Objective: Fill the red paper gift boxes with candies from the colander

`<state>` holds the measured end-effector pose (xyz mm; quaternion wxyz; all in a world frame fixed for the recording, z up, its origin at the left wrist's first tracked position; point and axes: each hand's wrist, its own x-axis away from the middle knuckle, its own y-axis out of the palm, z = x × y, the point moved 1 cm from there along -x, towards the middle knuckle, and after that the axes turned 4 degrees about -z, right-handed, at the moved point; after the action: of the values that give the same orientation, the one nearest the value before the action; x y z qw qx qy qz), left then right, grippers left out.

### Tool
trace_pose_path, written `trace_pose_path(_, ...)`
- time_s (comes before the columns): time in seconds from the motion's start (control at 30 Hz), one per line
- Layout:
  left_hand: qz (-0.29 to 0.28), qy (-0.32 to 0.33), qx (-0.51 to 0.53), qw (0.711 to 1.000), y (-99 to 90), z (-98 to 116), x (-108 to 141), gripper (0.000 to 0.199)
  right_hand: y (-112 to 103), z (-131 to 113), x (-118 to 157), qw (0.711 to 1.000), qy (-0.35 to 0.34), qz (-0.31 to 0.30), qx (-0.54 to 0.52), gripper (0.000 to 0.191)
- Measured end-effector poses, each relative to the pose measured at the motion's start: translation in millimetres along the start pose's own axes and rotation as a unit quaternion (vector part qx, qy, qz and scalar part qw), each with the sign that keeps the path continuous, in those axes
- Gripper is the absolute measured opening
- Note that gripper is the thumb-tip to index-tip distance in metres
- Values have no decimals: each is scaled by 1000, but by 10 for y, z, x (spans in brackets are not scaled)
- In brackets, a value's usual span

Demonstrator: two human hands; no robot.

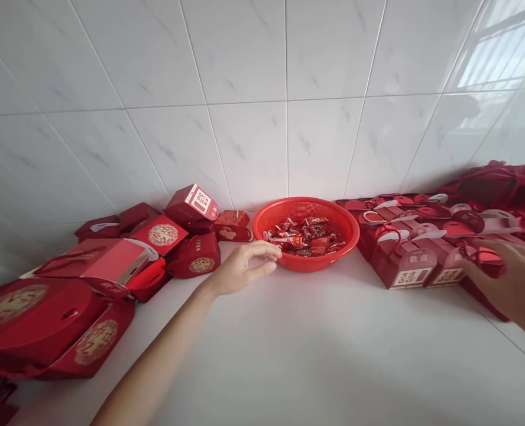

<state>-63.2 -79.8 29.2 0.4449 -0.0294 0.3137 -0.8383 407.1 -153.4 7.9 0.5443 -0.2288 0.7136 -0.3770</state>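
Observation:
A red plastic basket stands against the wall with red-wrapped sweets inside. My left hand is beside the basket's left rim, thumb and fingers apart, holding nothing. On the right, my right hand is over the front of the rows of red boxes, thumb and fingers spread around a box with a dark red cord handle. Whether its fingers touch that box is hard to tell. Left of it stand two upright red gift boxes with white labels.
Several red boxes lie in a loose pile on the left, with larger ones nearer the front. Rows of red boxes and dark red bags line the back right. A tiled wall rises behind the white surface.

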Motion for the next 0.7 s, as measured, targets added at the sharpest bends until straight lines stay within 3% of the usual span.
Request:
trace_pose_path(0.1,101,-17,-19,995,-243,-103,-36,31,-71,-667,100,980,-110,-25,-165,41)
trace_pose_path(0.2,253,-65,-80,962,-629,-192,-101,37,-66,-1328,346,910,-277,-125,-282,30)
trace_pose_path(0.3,421,-153,-194,873,-1096,-246,-197,50,28,-1781,650,843,-372,-206,-328,25)
trace_pose_path(0.37,469,-253,-246,810,-1374,-282,-269,69,112,-1940,822,815,-401,-238,-343,23)
trace_pose_path(0.43,469,-344,-266,769,-1586,-331,-330,89,189,-2002,941,796,-413,-274,-348,23)
trace_pose_path(0.53,416,-420,-276,758,-1763,-413,-389,104,276,-1982,1005,795,-387,-319,-340,23)
trace_pose_path(0.7,395,-420,-271,771,-1798,-439,-420,90,368,-1914,983,802,-345,-352,-338,23)
